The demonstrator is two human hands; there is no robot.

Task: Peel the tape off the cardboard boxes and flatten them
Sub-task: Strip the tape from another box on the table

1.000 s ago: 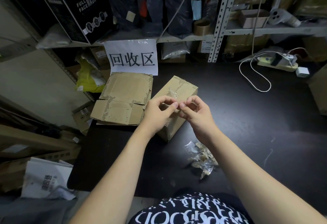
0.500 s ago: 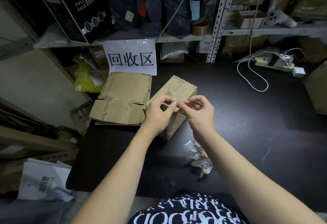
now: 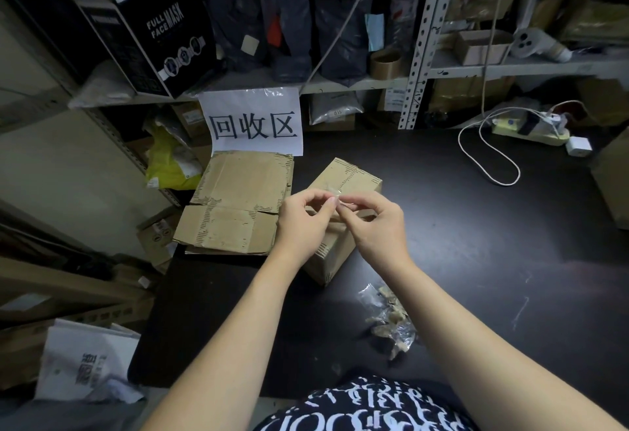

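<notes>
On a black worktable (image 3: pixel 476 260) under cluttered shelves, a small light cardboard box (image 3: pixel 354 177) sits beside flattened cardboard (image 3: pixel 238 206), while the left hand (image 3: pixel 306 223) and right hand (image 3: pixel 377 226) pinch its clear tape strip (image 3: pixel 335 192), which looks limp and sticky and is likely best gripped at the free end.

Dim storeroom, light low. Black tabletop (image 3: pixel 476 226) backed by perforated metal shelving (image 3: pixel 423 39) crammed with bags and cartons; white paper sign (image 3: pixel 252 120) hangs off the shelf edge. Pale wall (image 3: pixel 68 175) left; power strip (image 3: pixel 527 127) and white cable (image 3: pixel 507 184) far right.
</notes>
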